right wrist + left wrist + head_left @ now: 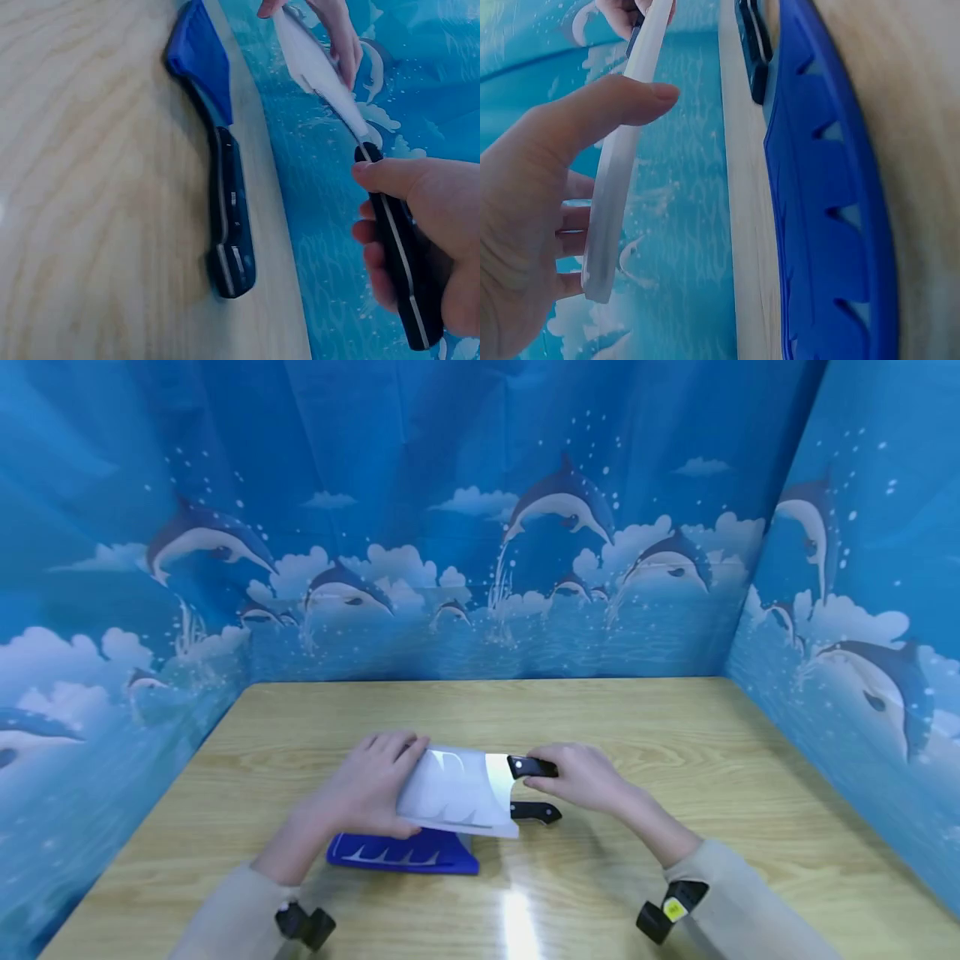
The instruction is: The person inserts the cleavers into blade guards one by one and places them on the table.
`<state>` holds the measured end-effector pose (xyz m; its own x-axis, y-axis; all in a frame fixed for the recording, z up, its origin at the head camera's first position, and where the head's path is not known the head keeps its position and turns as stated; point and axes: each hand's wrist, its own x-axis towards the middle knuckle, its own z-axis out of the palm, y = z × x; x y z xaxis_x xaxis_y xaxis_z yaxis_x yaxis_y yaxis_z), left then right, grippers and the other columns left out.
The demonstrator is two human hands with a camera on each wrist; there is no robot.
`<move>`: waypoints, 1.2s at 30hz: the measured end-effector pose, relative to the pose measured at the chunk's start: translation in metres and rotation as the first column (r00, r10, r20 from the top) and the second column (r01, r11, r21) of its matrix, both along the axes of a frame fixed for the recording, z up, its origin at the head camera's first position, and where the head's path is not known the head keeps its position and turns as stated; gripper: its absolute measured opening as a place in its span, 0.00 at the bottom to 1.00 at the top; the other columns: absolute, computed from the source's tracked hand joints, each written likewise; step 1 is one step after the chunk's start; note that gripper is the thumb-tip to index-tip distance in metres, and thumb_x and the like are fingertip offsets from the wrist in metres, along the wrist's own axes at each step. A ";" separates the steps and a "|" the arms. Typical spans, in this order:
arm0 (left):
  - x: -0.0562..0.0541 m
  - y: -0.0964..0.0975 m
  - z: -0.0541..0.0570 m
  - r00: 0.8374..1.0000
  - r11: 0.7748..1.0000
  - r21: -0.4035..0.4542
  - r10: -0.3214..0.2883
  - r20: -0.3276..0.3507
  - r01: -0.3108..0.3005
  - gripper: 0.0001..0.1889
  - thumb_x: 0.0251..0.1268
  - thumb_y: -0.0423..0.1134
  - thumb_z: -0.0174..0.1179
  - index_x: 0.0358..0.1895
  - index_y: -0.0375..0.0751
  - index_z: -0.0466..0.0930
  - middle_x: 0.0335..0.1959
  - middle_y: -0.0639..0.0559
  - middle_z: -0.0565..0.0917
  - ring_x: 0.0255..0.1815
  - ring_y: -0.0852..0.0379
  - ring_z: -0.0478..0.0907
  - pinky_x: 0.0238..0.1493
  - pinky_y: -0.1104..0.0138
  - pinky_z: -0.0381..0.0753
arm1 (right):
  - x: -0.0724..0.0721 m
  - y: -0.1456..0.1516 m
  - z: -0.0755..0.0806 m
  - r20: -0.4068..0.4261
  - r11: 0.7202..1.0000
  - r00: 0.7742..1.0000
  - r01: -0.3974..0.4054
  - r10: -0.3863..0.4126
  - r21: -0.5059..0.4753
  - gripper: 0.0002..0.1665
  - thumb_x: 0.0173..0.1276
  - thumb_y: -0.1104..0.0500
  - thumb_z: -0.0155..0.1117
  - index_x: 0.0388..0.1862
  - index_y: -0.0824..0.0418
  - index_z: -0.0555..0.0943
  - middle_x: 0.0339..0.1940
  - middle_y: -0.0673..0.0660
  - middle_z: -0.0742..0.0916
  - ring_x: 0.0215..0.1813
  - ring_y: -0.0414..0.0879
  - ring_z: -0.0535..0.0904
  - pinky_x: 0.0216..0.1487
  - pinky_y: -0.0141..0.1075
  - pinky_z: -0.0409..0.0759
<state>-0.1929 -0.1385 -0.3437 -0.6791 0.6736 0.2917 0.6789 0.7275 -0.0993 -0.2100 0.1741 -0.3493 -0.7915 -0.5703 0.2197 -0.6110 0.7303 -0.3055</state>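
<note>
A cleaver in a white blade cover is held above the table between both hands. My left hand grips the cover's far end, thumb on one face and fingers on the other, as the left wrist view shows along the cover's edge. My right hand wraps round the black riveted handle. A shiny strip of bare blade shows between cover and handle. Below lies a second knife with a black handle, its blade inside a blue cover with curved slots.
The pale wooden table carries the blue-covered knife near its front, left of centre. A blue curtain printed with dolphins rises behind the table and along both sides. Each wrist wears a small black camera.
</note>
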 end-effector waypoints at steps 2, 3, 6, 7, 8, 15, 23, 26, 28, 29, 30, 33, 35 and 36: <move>-0.006 -0.002 0.002 1.000 1.000 0.000 0.017 0.023 -0.017 0.56 0.29 0.66 0.68 0.65 0.33 0.63 0.56 0.39 0.71 0.57 0.43 0.67 0.58 0.46 0.65 | -0.006 0.000 0.002 0.013 1.000 0.999 0.031 -0.031 0.000 0.17 0.59 0.50 0.66 0.43 0.59 0.83 0.29 0.47 0.84 0.24 0.36 0.72 0.23 0.31 0.70; -0.010 -0.003 0.002 0.998 0.999 0.000 0.032 0.044 -0.032 0.56 0.29 0.65 0.68 0.65 0.33 0.63 0.56 0.39 0.70 0.58 0.43 0.66 0.58 0.46 0.64 | -0.009 0.001 0.003 0.031 0.999 0.998 0.050 -0.050 -0.007 0.18 0.59 0.50 0.66 0.43 0.59 0.83 0.29 0.48 0.84 0.25 0.36 0.72 0.25 0.32 0.71; -0.021 -0.007 0.004 0.993 0.997 -0.006 0.073 0.088 -0.073 0.56 0.28 0.65 0.69 0.65 0.34 0.63 0.58 0.39 0.70 0.59 0.43 0.66 0.59 0.46 0.63 | -0.020 0.005 0.004 0.103 0.993 0.991 0.096 -0.090 -0.062 0.18 0.59 0.52 0.66 0.45 0.61 0.82 0.33 0.51 0.85 0.28 0.39 0.74 0.29 0.35 0.74; -0.025 -0.008 0.004 0.991 0.996 -0.009 0.084 0.100 -0.084 0.56 0.28 0.65 0.70 0.65 0.34 0.63 0.58 0.39 0.70 0.59 0.42 0.66 0.60 0.46 0.63 | -0.023 0.007 0.004 0.130 0.990 0.986 0.113 -0.102 -0.083 0.19 0.59 0.52 0.67 0.46 0.62 0.82 0.35 0.52 0.85 0.30 0.40 0.75 0.31 0.36 0.74; -0.029 -0.009 0.004 0.990 0.995 -0.014 0.095 0.107 -0.094 0.56 0.28 0.65 0.69 0.66 0.35 0.63 0.59 0.40 0.70 0.59 0.42 0.66 0.60 0.46 0.63 | -0.027 0.008 0.003 0.158 0.986 0.981 0.130 -0.113 -0.103 0.20 0.58 0.53 0.67 0.46 0.63 0.81 0.36 0.54 0.85 0.31 0.41 0.75 0.32 0.37 0.75; -0.054 -0.013 0.008 0.973 0.990 -0.020 0.141 0.184 -0.140 0.56 0.31 0.65 0.69 0.67 0.36 0.62 0.62 0.39 0.68 0.63 0.42 0.62 0.63 0.46 0.58 | -0.052 0.015 -0.002 0.312 0.933 0.926 0.286 -0.211 -0.217 0.23 0.59 0.61 0.66 0.52 0.71 0.76 0.41 0.63 0.83 0.30 0.45 0.79 0.30 0.36 0.79; -0.081 -0.013 -0.002 0.931 0.981 -0.029 0.189 0.311 -0.189 0.56 0.33 0.62 0.71 0.69 0.37 0.59 0.65 0.38 0.64 0.66 0.41 0.59 0.65 0.47 0.55 | -0.072 0.011 -0.013 0.387 0.887 0.886 0.373 -0.255 -0.271 0.21 0.59 0.65 0.65 0.50 0.74 0.76 0.40 0.66 0.83 0.31 0.48 0.81 0.33 0.39 0.81; -0.089 -0.016 -0.007 0.921 0.980 -0.026 0.192 0.338 -0.195 0.55 0.33 0.59 0.72 0.68 0.35 0.59 0.65 0.37 0.64 0.65 0.39 0.59 0.65 0.48 0.56 | -0.080 0.008 -0.020 0.360 0.899 0.897 0.359 -0.257 -0.252 0.22 0.58 0.63 0.65 0.50 0.73 0.76 0.43 0.66 0.83 0.34 0.50 0.81 0.37 0.40 0.79; -0.092 -0.017 -0.010 0.913 0.980 -0.026 0.195 0.360 -0.199 0.55 0.34 0.56 0.73 0.68 0.33 0.58 0.64 0.35 0.64 0.65 0.38 0.60 0.64 0.47 0.57 | -0.085 0.007 -0.025 0.330 0.912 0.909 0.340 -0.256 -0.228 0.23 0.58 0.62 0.66 0.51 0.72 0.77 0.45 0.66 0.83 0.40 0.52 0.80 0.42 0.43 0.78; -0.094 -0.018 -0.012 0.908 0.980 -0.031 0.195 0.370 -0.198 0.55 0.34 0.55 0.73 0.68 0.33 0.58 0.64 0.35 0.64 0.64 0.37 0.60 0.64 0.47 0.57 | -0.087 0.006 -0.027 0.313 0.920 0.916 0.327 -0.252 -0.215 0.23 0.58 0.61 0.66 0.50 0.72 0.78 0.46 0.66 0.83 0.43 0.53 0.79 0.45 0.44 0.76; -0.095 -0.018 -0.014 0.901 0.979 -0.031 0.200 0.384 -0.204 0.55 0.34 0.54 0.73 0.68 0.33 0.58 0.64 0.34 0.64 0.64 0.37 0.60 0.64 0.47 0.58 | -0.089 0.006 -0.030 0.304 0.925 0.920 0.318 -0.248 -0.207 0.22 0.57 0.61 0.66 0.50 0.71 0.78 0.46 0.66 0.83 0.45 0.55 0.78 0.48 0.46 0.75; -0.099 -0.017 -0.020 0.880 0.974 -0.036 0.216 0.423 -0.222 0.55 0.33 0.53 0.73 0.68 0.33 0.57 0.65 0.35 0.63 0.65 0.37 0.59 0.64 0.47 0.57 | -0.092 0.007 -0.036 0.290 0.940 0.928 0.291 -0.233 -0.179 0.21 0.57 0.60 0.67 0.48 0.70 0.79 0.45 0.65 0.83 0.48 0.56 0.77 0.51 0.48 0.73; -0.102 -0.015 -0.025 0.879 0.975 -0.041 0.215 0.427 -0.219 0.54 0.32 0.52 0.74 0.68 0.33 0.59 0.63 0.35 0.65 0.64 0.39 0.61 0.64 0.49 0.59 | -0.093 0.007 -0.041 0.308 0.942 0.922 0.295 -0.236 -0.160 0.19 0.58 0.60 0.67 0.46 0.70 0.80 0.44 0.64 0.83 0.46 0.55 0.77 0.49 0.47 0.74; -0.103 -0.015 -0.027 0.876 0.975 -0.044 0.216 0.432 -0.219 0.54 0.32 0.52 0.74 0.67 0.32 0.59 0.63 0.35 0.65 0.64 0.39 0.61 0.64 0.49 0.59 | -0.093 0.007 -0.043 0.320 0.941 0.916 0.302 -0.242 -0.153 0.19 0.58 0.60 0.67 0.46 0.70 0.80 0.43 0.63 0.83 0.45 0.54 0.77 0.48 0.46 0.74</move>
